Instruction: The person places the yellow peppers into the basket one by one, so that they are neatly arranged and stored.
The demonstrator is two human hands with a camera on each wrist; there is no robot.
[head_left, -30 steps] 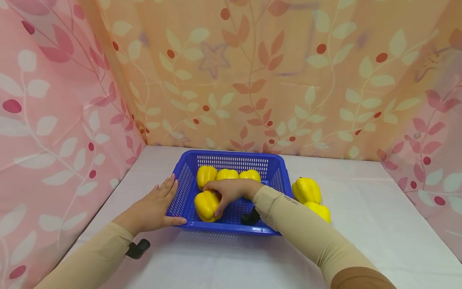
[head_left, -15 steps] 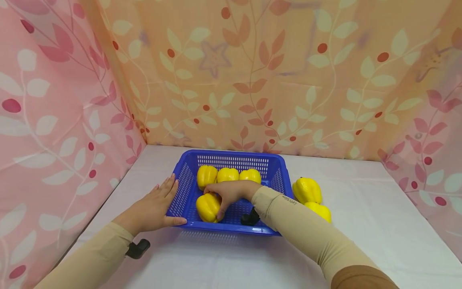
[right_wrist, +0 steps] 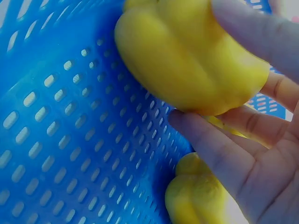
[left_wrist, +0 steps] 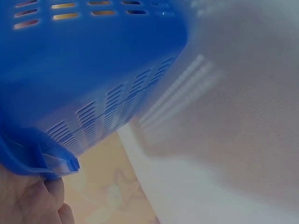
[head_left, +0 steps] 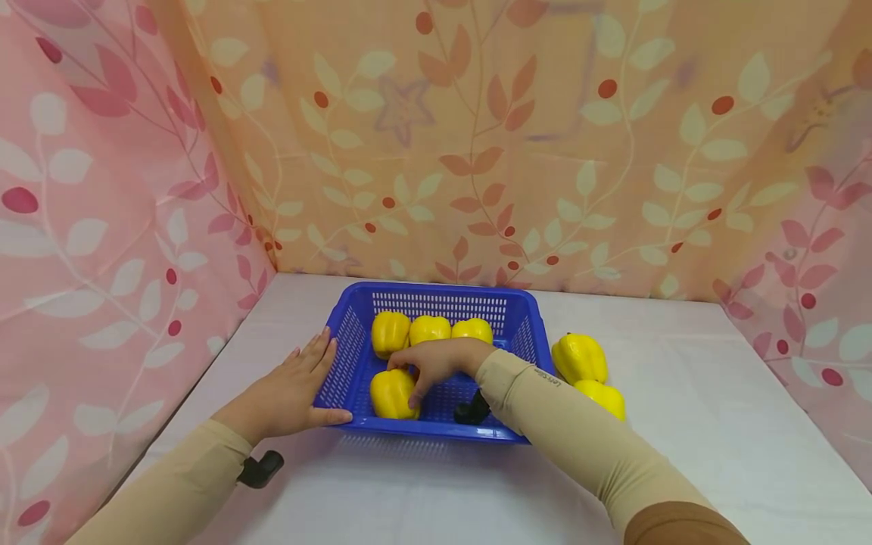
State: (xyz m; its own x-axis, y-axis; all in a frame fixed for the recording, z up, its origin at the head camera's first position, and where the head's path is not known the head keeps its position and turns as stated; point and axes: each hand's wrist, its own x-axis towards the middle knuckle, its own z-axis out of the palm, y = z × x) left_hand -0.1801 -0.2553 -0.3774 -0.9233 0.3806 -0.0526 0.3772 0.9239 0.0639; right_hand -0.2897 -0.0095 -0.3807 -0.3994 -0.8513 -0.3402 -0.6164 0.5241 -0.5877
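Observation:
A yellow bell pepper (head_left: 391,397) is in the near left part of the blue plastic basket (head_left: 436,430). My right hand (head_left: 436,362) holds it, thumb on one side and fingers on the other. In the right wrist view this held pepper (right_wrist: 182,56) is close to the perforated basket wall (right_wrist: 70,126). Behind the hand, three more yellow bell peppers (head_left: 390,334) line the back of the basket. My left hand (head_left: 289,390) rests against the basket's left rim, fingers fairly straight, thumb on the near corner.
Two yellow bell peppers, a farther one (head_left: 580,358) and a nearer one (head_left: 602,399) partly behind the right sleeve, are on the white table (head_left: 681,409) right of the basket. Leaf-patterned curtains (head_left: 477,151) enclose the back and sides.
The held pepper has shifted slightly toward the near side of the basket and turned a little in the right hand. The left hand and the basket look unmoved.

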